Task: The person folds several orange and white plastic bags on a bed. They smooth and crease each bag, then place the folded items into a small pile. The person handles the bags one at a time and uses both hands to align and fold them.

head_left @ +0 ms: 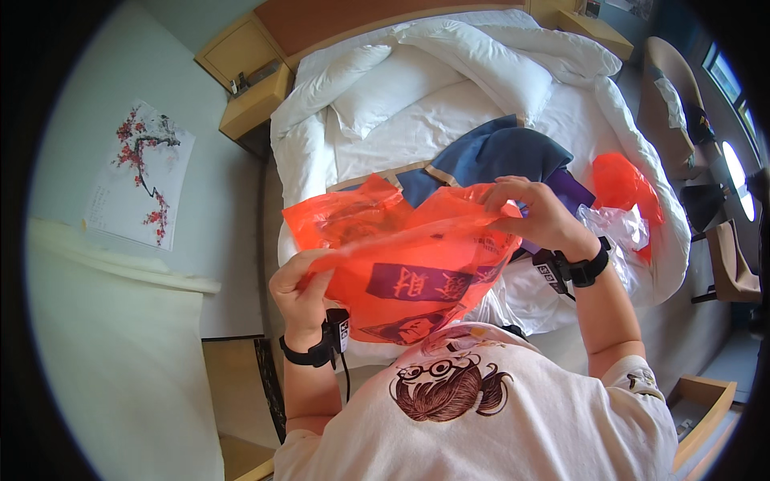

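Observation:
A thin red plastic bag [385, 280] with purple printed patches is stretched between my hands, over the near side of the bed. My left hand [301, 293] pinches its rim at the left. At the right, my right hand [539, 212] grips the other end of the rim between thumb and fingers. The bag's mouth is drawn out into a long edge, and its lower part hangs close to my shirt. What lies inside, if anything, cannot be made out. Just beyond the bag spreads a dark blue cloth [501, 156] with a tan border.
Another red plastic bag [622, 184] and a crumpled clear-white plastic bag [616, 228] lie on the bed's right side. White pillows [401, 92] and a bunched quilt [317, 88] fill the far end. Nightstands flank the headboard; chairs [734, 260] stand at right.

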A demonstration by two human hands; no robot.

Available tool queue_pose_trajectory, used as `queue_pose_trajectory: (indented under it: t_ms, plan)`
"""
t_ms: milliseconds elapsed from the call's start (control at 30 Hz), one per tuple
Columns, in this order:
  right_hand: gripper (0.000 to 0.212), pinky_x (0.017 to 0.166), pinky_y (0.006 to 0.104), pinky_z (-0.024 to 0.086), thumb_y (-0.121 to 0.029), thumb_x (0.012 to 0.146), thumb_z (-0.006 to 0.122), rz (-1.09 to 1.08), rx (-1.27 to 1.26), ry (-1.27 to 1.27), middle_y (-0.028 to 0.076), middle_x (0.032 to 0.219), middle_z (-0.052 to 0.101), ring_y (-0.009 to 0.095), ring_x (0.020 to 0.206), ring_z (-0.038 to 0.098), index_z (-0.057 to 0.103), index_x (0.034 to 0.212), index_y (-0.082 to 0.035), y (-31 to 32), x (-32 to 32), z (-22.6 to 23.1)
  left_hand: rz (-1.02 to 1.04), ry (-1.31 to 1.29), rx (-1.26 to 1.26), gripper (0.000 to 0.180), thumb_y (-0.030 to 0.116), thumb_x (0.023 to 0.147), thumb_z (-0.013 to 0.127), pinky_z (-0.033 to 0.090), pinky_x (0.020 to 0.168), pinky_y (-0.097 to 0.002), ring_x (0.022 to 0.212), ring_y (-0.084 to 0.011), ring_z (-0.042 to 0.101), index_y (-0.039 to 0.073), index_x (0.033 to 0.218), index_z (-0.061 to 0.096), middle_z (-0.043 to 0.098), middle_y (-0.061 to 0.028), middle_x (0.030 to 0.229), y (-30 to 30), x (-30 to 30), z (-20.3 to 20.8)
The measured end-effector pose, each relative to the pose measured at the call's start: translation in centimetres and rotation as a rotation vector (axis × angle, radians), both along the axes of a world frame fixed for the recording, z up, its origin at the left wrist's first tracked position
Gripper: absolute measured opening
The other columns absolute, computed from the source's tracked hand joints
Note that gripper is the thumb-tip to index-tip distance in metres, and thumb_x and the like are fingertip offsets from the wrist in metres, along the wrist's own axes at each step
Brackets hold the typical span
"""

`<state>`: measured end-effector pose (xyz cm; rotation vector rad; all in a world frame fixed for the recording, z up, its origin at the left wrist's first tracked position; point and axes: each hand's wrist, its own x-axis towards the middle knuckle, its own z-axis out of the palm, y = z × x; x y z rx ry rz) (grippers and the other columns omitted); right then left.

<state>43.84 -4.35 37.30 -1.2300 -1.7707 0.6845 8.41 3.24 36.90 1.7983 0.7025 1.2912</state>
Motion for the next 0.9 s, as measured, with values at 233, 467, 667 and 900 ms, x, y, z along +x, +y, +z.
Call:
queue_pose_trajectory:
  t_ms: [233,467,667,900]
  plan:
    - [0.014,0.087,0.0361,0.045,-0.009,0.075,0.072,-0.208,0.401,-0.363,0.005,0.084,0.065,0.026,0.087,0.063,0.064,0.086,-0.007,-0.4,-1.7,2.9,0.415,0.139,0.476,0.051,0.007,0.083,0.069,0.031,0.11,-0.0407,0.125,-0.0284,0.05,-0.001,0.13,0.051,0.053,-0.0151,0.134,0.4,1.5,0.3]
    - [0.019,0.081,0.035,0.046,-0.013,0.075,0.073,-0.013,0.596,-0.363,0.003,0.083,0.064,0.025,0.085,0.062,0.065,0.091,-0.009,-1.0,-6.8,6.4,0.201,0.588,0.922,0.037,0.013,0.076,0.075,0.037,0.104,-0.047,0.106,-0.0284,0.059,0.004,0.11,0.064,0.063,-0.0074,0.103,-3.9,7.8,5.3]
    - [0.032,0.086,0.0319,0.048,-0.016,0.081,0.073,-0.351,0.332,-0.077,0.008,0.101,0.067,0.022,0.095,0.063,0.065,0.11,-0.004,-3.5,-0.6,7.3,0.019,0.484,0.851,0.038,0.002,0.056,0.071,0.049,0.084,-0.0407,0.087,-0.0254,0.06,0.005,0.094,0.067,0.061,-0.0051,0.087,-2.7,6.3,6.2]
    - [0.043,0.092,0.0334,0.046,-0.023,0.087,0.071,-0.135,-0.059,0.143,0.011,0.118,0.063,0.022,0.105,0.06,0.058,0.123,-0.002,-4.5,-0.4,3.9,0.013,0.519,0.792,0.039,0.006,0.058,0.072,0.048,0.082,-0.039,0.086,-0.0244,0.061,0.007,0.096,0.069,0.062,-0.0047,0.089,-3.4,5.7,5.4]
